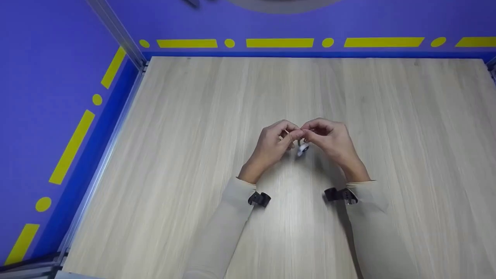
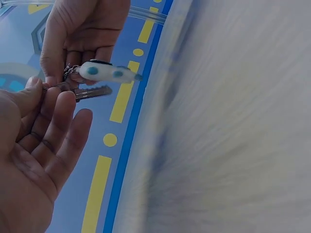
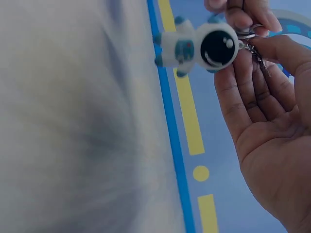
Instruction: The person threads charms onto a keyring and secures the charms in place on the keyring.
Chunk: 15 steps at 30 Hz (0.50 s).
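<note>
In the head view, my left hand (image 1: 271, 146) and right hand (image 1: 336, 140) meet fingertip to fingertip above the table. Both pinch a metal key ring (image 3: 248, 34) between thumb and fingers, its far part hidden by the fingertips. A small white astronaut keychain (image 3: 199, 47) with teal patches and a black visor dangles from it on a short chain (image 3: 257, 58). Beside the astronaut, a metal key (image 2: 95, 92) points out past my left fingers in the left wrist view. My other left fingers are loosely bent.
Under my hands lies a wood-grain table (image 1: 186, 162). Blue panels with yellow dashes and dots, such as the back panel (image 1: 271, 27), border its far and left sides. A dark wrist camera (image 1: 259, 199) sits on my left sleeve, another camera (image 1: 341, 195) on my right.
</note>
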### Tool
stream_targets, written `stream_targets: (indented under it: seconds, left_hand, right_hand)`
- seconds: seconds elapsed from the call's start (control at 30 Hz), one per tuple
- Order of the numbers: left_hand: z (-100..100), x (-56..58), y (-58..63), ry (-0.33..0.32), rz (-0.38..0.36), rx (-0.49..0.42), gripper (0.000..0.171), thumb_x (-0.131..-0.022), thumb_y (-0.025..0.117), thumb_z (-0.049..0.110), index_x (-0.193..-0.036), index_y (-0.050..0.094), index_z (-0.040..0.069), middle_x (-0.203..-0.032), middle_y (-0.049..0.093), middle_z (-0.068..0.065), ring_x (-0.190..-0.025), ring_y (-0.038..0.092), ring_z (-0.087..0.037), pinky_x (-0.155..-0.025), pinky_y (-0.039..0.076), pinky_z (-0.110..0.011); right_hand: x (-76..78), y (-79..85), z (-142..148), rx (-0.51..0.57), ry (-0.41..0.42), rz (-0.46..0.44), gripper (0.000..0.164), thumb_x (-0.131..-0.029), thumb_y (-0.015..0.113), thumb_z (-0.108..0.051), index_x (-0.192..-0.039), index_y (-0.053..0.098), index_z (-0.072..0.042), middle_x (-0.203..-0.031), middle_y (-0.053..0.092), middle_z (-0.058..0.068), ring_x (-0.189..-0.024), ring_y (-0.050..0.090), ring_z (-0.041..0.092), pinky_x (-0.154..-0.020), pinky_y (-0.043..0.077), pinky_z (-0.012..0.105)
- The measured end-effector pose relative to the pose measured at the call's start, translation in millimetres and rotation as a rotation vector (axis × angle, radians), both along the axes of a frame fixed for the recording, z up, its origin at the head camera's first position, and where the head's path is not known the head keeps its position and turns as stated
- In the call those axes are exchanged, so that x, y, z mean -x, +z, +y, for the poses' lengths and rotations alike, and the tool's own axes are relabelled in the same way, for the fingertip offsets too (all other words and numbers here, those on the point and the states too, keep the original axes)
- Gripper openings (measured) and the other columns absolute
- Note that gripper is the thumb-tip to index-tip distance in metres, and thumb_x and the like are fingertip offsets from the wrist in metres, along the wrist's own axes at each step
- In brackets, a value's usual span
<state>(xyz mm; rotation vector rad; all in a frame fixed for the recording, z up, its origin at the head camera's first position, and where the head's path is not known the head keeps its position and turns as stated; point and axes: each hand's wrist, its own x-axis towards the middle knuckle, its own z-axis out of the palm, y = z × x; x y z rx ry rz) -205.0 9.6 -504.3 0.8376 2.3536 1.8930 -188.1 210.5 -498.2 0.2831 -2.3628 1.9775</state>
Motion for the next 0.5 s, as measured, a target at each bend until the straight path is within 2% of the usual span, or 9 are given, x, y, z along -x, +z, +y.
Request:
stream_targets:
  seconds: [0.1, 0.17, 0.3, 0.4, 0.5]
  left_hand:
    - [-0.7, -0.2, -0.2, -0.017, -0.001, -0.037, 0.014, -0.103, 0.071, 0.013, -0.105, 0.072, -0.001, -0.095, 0.070, -0.006, -0.072, 0.068, -0.023, -0.062, 0.055, -0.026]
    - [-1.1, -0.4, 0.3, -0.030, -0.006, -0.057, 0.012, -0.103, 0.071, 0.010, -0.107, 0.073, -0.002, -0.098, 0.071, -0.007, -0.074, 0.069, -0.024, -0.063, 0.056, -0.028]
    - [-1.9, -0.3, 1.3, -0.036, 0.018, -0.062, 0.009, -0.101, 0.073, 0.005, -0.107, 0.075, -0.002, -0.102, 0.074, -0.008, -0.077, 0.069, -0.017, -0.067, 0.059, -0.031]
    - [-2.7, 0.3, 1.7, -0.025, 0.064, -0.048, 0.008, -0.100, 0.073, 0.003, -0.105, 0.077, -0.002, -0.101, 0.075, -0.008, -0.079, 0.069, -0.011, -0.070, 0.060, -0.030]
    - [-3.8, 1.0, 1.2, -0.024, 0.112, -0.033, 0.007, -0.099, 0.073, 0.001, -0.104, 0.077, -0.002, -0.099, 0.076, -0.009, -0.080, 0.069, -0.011, -0.072, 0.060, -0.029]
  right_hand:
    - [1.2, -1.9, 1.0, 0.090, 0.019, -0.043, 0.010, -0.097, 0.072, 0.005, -0.103, 0.074, 0.013, -0.094, 0.074, 0.011, -0.079, 0.070, 0.016, -0.076, 0.060, 0.027]
    - [1.6, -2.5, 2.3, 0.158, 0.028, -0.073, 0.010, -0.098, 0.071, 0.006, -0.103, 0.072, 0.014, -0.094, 0.074, 0.010, -0.079, 0.070, 0.017, -0.076, 0.061, 0.028]
    - [2.3, -2.7, 3.9, 0.258, 0.048, -0.133, 0.007, -0.098, 0.068, 0.009, -0.101, 0.073, 0.012, -0.094, 0.074, 0.011, -0.081, 0.071, 0.017, -0.077, 0.062, 0.030]
    - [2.4, -2.2, 3.8, 0.281, 0.059, -0.174, 0.007, -0.098, 0.066, 0.009, -0.100, 0.073, 0.009, -0.093, 0.074, 0.011, -0.081, 0.071, 0.017, -0.077, 0.062, 0.030]
    - [2.0, -2.0, 3.7, 0.289, 0.063, -0.202, 0.007, -0.098, 0.065, 0.010, -0.099, 0.072, 0.009, -0.093, 0.074, 0.010, -0.079, 0.070, 0.016, -0.077, 0.061, 0.030]
